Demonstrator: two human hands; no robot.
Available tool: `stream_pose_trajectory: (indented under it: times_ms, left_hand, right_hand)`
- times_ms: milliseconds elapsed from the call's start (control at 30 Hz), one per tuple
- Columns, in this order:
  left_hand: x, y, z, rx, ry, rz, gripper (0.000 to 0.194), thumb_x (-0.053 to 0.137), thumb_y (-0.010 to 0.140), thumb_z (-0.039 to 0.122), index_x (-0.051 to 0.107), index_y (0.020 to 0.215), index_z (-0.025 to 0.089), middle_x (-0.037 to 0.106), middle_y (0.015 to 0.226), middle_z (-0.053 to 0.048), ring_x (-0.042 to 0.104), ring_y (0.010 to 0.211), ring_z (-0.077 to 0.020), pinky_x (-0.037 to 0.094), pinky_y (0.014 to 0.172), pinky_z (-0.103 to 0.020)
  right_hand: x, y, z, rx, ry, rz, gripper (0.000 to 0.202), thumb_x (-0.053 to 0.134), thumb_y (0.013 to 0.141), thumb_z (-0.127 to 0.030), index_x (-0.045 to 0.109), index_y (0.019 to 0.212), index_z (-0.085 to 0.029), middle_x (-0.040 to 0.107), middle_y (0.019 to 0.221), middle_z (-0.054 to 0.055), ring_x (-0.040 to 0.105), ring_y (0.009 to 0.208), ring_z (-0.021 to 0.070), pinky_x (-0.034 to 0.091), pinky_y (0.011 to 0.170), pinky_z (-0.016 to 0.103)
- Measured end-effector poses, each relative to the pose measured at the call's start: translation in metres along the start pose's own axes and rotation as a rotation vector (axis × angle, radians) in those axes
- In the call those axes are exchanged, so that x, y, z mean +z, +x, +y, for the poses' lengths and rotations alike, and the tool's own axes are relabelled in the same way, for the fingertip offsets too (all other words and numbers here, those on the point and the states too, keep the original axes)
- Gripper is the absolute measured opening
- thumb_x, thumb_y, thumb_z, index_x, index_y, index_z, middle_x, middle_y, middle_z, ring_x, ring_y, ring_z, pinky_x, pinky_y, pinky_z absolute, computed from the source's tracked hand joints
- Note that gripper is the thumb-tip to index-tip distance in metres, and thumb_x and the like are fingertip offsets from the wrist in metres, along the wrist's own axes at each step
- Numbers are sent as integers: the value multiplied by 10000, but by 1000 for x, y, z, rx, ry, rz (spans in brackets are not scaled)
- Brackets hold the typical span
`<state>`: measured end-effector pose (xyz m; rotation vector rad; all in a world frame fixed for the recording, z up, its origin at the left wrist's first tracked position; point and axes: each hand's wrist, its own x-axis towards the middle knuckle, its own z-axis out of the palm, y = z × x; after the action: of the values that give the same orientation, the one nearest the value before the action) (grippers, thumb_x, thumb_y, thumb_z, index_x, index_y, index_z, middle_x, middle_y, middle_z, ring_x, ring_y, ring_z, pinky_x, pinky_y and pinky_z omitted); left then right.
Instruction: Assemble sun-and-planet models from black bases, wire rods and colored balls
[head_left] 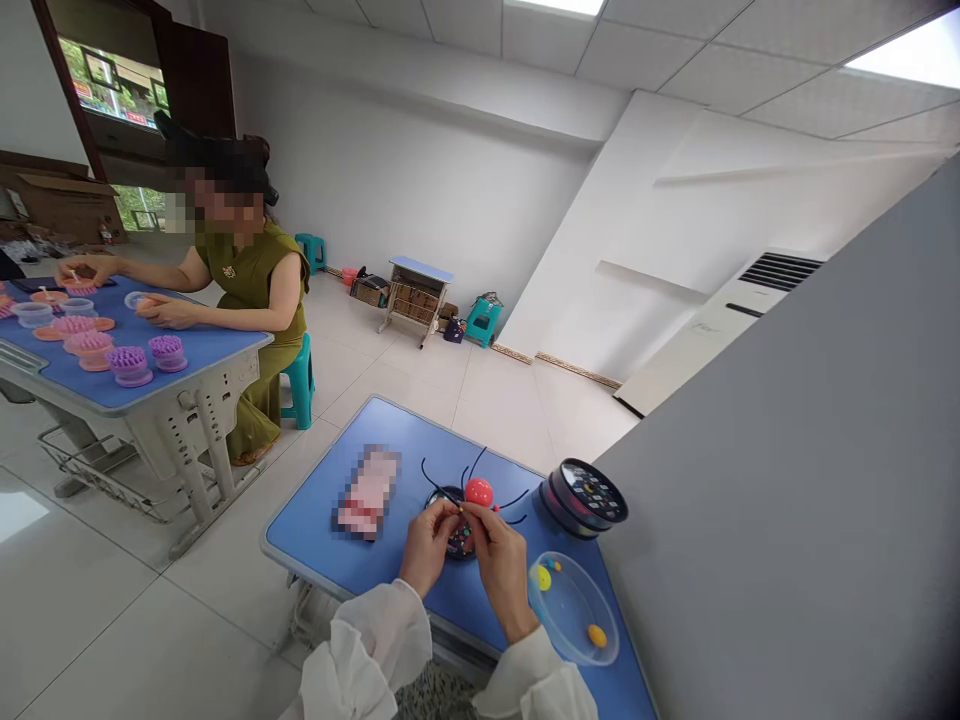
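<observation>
My left hand (429, 545) and my right hand (497, 553) meet over the blue desk (315, 505), fingertips pinched close together. Between them is a black, wire-like leg with a tiny yellow bead at its end. It belongs to a piece with a shiny red ball (478, 492) and several thin black legs spreading out beyond my fingers. Which fingers bear on the leg is hard to make out, but both hands are closed at it. Partly hidden below my hands, a round black dish (460, 546) holds small colored beads.
Stacked round black cases (583, 498) stand at the desk's right. Nearer is a clear tray (574, 610) with yellow and orange balls. A pixelated pink object (369, 492) lies left. Another person (259, 270) sits at a desk with purple and pink brushes (130, 366).
</observation>
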<state>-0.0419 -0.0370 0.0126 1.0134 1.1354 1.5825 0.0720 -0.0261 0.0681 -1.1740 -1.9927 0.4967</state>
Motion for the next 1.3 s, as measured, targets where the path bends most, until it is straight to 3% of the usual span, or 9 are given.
stream_pose_trajectory:
  times_ms: [200, 367, 600, 833, 1033, 1100, 1167, 1233, 1300]
  left_hand:
    - [0, 1, 0, 3, 4, -2, 177, 579, 822, 349, 692, 798, 214, 725, 713, -15, 669, 708, -194, 524, 701, -285]
    - [0, 2, 1, -1, 21, 10, 181, 574, 806, 352, 676, 737, 219, 696, 654, -1, 656, 670, -193, 522, 678, -289]
    - [2, 0, 1, 17, 69, 34, 212, 534, 830, 344, 653, 713, 213, 676, 625, 9, 638, 618, -171, 517, 628, -267]
    - [-1, 3, -1, 32, 146, 26, 195, 554, 820, 351, 681, 809, 204, 739, 721, -7, 676, 678, -193, 537, 677, -292]
    - [-6, 2, -3, 41, 197, -18, 224, 562, 827, 415, 667, 882, 225, 771, 810, -20, 714, 759, -234, 545, 741, -338]
    - [-6, 1, -4, 39, 212, -18, 244, 554, 832, 444, 656, 893, 231, 775, 822, -27, 723, 797, -250, 550, 754, -351]
    - [-5, 0, -6, 36, 224, -7, 274, 534, 839, 473, 642, 918, 233, 777, 830, -38, 727, 845, -266, 556, 768, -365]
    - [-4, -1, -7, 35, 234, 3, 305, 512, 848, 497, 629, 944, 232, 779, 839, -50, 729, 880, -275, 561, 780, -376]
    - [-3, -1, -7, 37, 245, 9, 325, 505, 852, 515, 618, 961, 230, 780, 857, -59, 732, 884, -274, 565, 789, -380]
  right_hand:
    - [-4, 2, -1, -72, -42, -43, 374, 403, 953, -400, 727, 976, -214, 753, 851, 74, 635, 530, 162, 509, 574, 270]
    - [-15, 8, -5, -195, -160, -149, 338, 396, 971, -329, 719, 1017, -242, 761, 910, 64, 713, 751, 195, 504, 650, 251]
    - [-20, 16, -6, -294, -429, -283, 254, 467, 951, -196, 711, 998, -249, 758, 881, 57, 711, 704, 170, 446, 571, 204]
    - [-15, 13, -9, -279, -506, -236, 199, 531, 916, -127, 690, 975, -230, 748, 861, 50, 705, 668, 173, 435, 534, 220]
    - [-9, -11, -9, -273, -519, -91, 342, 510, 934, -138, 577, 1251, -248, 740, 1101, 52, 728, 789, 167, 493, 582, 226]
    - [-17, -23, 1, -312, -469, 10, 337, 448, 963, -159, 580, 1260, -247, 739, 1112, 58, 728, 797, 161, 501, 615, 234]
    - [-35, -34, 15, -300, -452, 110, 321, 399, 984, -185, 632, 1192, -260, 770, 990, 43, 725, 769, 158, 493, 640, 244]
    - [-61, -40, 34, -179, -518, 192, 319, 384, 987, -211, 684, 1095, -233, 776, 898, 62, 715, 753, 173, 488, 672, 264]
    - [-88, -42, 52, 13, -685, 147, 325, 386, 982, -238, 703, 1050, -225, 774, 894, 73, 710, 774, 191, 475, 679, 273]
